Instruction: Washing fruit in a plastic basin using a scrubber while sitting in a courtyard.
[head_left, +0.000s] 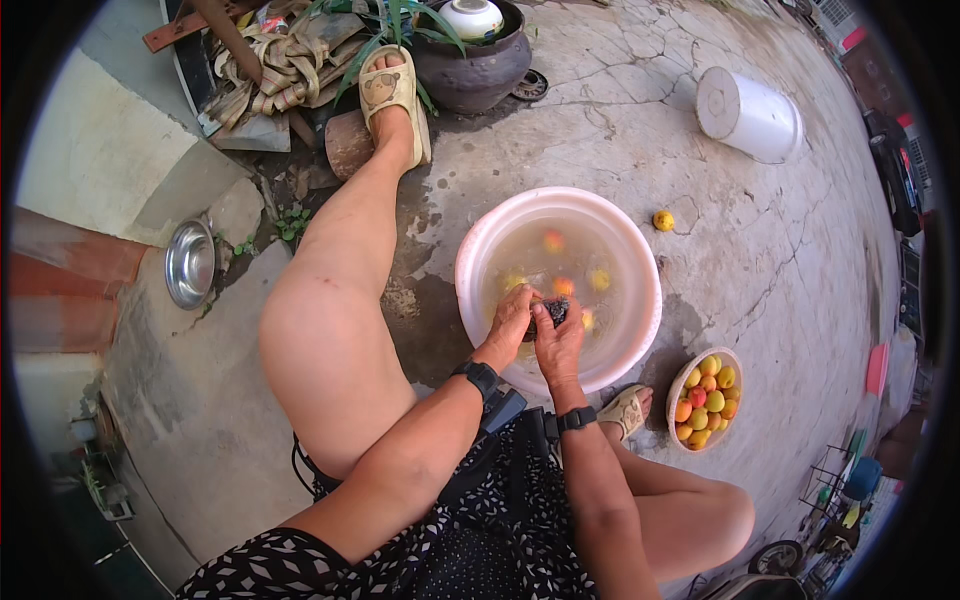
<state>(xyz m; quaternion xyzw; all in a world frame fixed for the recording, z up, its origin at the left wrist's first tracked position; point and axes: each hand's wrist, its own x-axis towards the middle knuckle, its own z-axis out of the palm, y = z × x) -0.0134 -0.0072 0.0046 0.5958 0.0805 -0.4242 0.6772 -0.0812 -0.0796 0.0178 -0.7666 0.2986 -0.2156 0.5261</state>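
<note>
Both my hands are over a pink plastic basin (651, 300) of cloudy water. My left hand (514, 319) and my right hand (560, 337) grip a dark, rough-textured pad (553, 309), perhaps a scrubber, between them. Whether a fruit is inside their grasp cannot be told, as the fingers cover much of it. Several yellow and red fruits lie in the water, among them a reddish one (553, 241) near the far side and a yellow one (599, 280) to the right. A basket (673, 390) of similar fruits (698, 418) stands to the right of the basin.
One yellow fruit (663, 220) rests on the cracked concrete floor, right of the basin. Beyond it a white bucket (761, 120) lies on its side. A dark clay pot (472, 71) stands at the top, and a metal bowl (190, 264) is at the left, beyond my bent leg.
</note>
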